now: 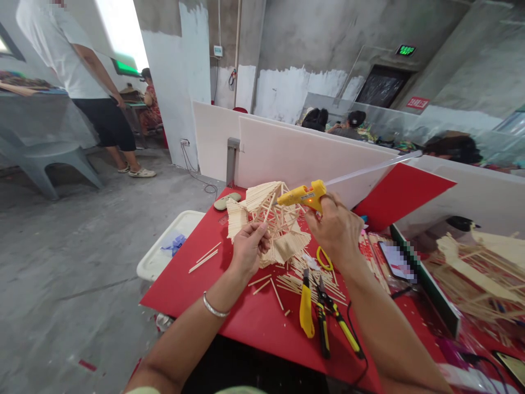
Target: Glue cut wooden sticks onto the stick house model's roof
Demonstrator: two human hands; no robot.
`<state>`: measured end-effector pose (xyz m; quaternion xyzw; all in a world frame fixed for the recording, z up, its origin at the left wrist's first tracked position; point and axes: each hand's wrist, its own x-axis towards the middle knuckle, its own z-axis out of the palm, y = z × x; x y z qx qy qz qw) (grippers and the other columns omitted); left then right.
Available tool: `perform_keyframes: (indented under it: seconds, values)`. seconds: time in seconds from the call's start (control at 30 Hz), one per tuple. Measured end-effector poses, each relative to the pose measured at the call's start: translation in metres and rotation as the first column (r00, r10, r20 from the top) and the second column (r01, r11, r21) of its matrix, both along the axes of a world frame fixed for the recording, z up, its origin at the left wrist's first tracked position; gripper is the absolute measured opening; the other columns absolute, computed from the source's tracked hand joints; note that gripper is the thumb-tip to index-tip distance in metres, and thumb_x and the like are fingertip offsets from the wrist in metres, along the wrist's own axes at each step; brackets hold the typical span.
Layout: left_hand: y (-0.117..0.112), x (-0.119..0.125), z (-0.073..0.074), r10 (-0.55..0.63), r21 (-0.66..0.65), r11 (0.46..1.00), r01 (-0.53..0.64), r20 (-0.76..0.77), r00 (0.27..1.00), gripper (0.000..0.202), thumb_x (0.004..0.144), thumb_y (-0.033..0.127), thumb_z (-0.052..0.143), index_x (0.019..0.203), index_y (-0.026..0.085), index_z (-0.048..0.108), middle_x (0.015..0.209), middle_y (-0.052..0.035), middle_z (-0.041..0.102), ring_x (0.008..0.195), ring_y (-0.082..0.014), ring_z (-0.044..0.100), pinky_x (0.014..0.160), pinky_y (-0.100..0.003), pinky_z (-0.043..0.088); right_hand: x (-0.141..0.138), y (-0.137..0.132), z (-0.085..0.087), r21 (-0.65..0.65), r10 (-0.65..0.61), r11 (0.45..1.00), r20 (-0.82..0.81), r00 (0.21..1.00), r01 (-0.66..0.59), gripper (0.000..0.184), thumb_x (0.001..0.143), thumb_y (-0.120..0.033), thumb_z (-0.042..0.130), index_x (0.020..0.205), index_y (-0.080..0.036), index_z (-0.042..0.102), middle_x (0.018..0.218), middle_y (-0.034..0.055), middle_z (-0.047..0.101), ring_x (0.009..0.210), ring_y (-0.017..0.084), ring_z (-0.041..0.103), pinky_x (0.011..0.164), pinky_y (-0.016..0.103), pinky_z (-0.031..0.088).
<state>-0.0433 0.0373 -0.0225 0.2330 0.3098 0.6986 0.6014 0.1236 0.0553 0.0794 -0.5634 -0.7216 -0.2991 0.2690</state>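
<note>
My right hand grips a yellow hot glue gun with a lit orange light and a long clear glue stick out of its back. Its nozzle points left, at the upper part of a thin wooden stick. That stick stands tilted in the closed fingers of my left hand. Behind both hands sits a model built of wooden sticks, with slatted panels and an open lattice between them. Whether the nozzle touches the stick I cannot tell.
Loose sticks, a yellow-handled knife and pliers lie on the red table. A phone is at the right. White boards stand behind. A white bin sits left of the table; a person stands beyond.
</note>
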Motion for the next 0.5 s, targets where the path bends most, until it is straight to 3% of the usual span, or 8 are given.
perform_keyframes:
  seconds: [0.23,0.5]
  values:
    - [0.017,0.001,0.014,0.028,0.028,0.999,-0.027,-0.026,0.999,0.035,0.065,0.037,0.085,0.077,0.014,0.061,0.059,-0.0001,0.065,0.039,-0.0061,0.052,0.038,-0.018,0.031,-0.002,0.017,0.016,0.068,-0.067,0.995,-0.096,0.993,0.074,0.026,0.090,-0.035,0.050,0.105,-0.016,0.060,0.102,0.0090,0.065,0.060,0.011,0.045,0.057,0.032,0.013]
    - [0.021,0.001,0.011,-0.018,0.019,1.000,0.019,-0.018,1.000,0.033,0.067,0.037,0.084,0.074,0.014,0.061,0.058,-0.0011,0.066,0.038,-0.0055,0.049,0.038,-0.018,0.032,-0.001,0.023,0.017,0.054,-0.054,0.997,-0.119,0.991,0.061,0.028,0.090,-0.034,0.050,0.109,-0.016,0.059,0.104,0.0092,0.064,0.065,0.012,0.046,0.057,0.033,0.013]
